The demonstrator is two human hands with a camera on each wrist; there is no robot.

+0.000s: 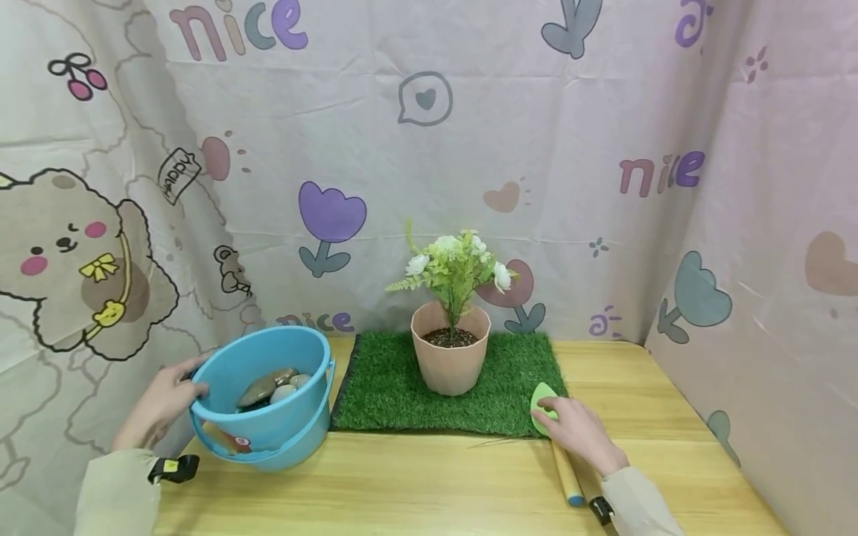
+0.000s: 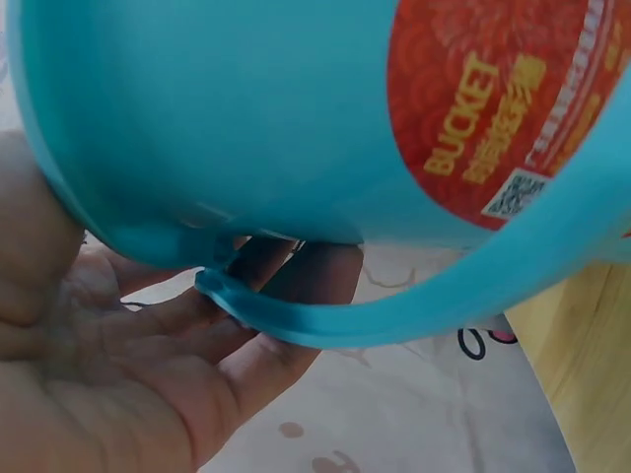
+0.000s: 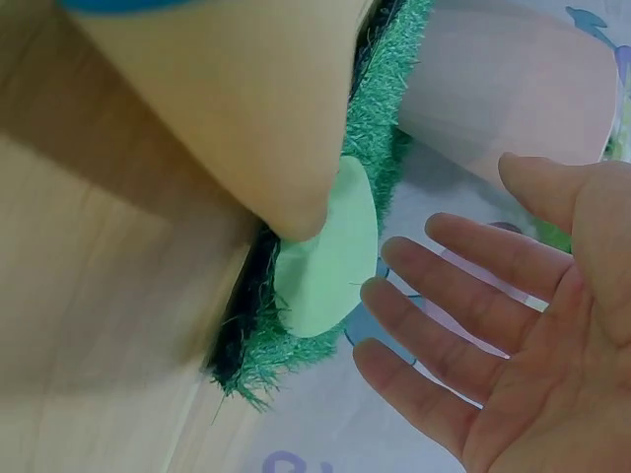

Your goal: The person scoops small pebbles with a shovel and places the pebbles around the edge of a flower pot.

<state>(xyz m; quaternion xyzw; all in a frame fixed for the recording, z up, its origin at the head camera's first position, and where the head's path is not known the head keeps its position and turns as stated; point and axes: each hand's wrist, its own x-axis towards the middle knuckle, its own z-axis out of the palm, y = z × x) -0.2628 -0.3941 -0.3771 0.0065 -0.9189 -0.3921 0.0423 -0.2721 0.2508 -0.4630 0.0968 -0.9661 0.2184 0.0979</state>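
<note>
A light blue bucket (image 1: 304,424) leans on the left of the table with several smooth stones (image 1: 271,388) inside. My left hand (image 1: 164,402) grips its rim at the left, thumb over the edge. In the left wrist view, the fingers (image 2: 266,370) lie outside the wall by the bucket's handle (image 2: 414,315). At the right, a small trowel with a pale green blade (image 3: 330,261) and a wooden handle (image 1: 566,469) lies partly on the grass mat. Above it hovers my right hand (image 1: 578,432), its fingers extended and spread, holding nothing.
A pink flowerpot (image 1: 450,365) with white flowers (image 1: 447,249) and dark soil stands on the green grass mat (image 1: 382,406). Wooden tabletop (image 1: 415,484) extends in front of the mat. A printed cloth (image 1: 415,171) hangs around the back and sides.
</note>
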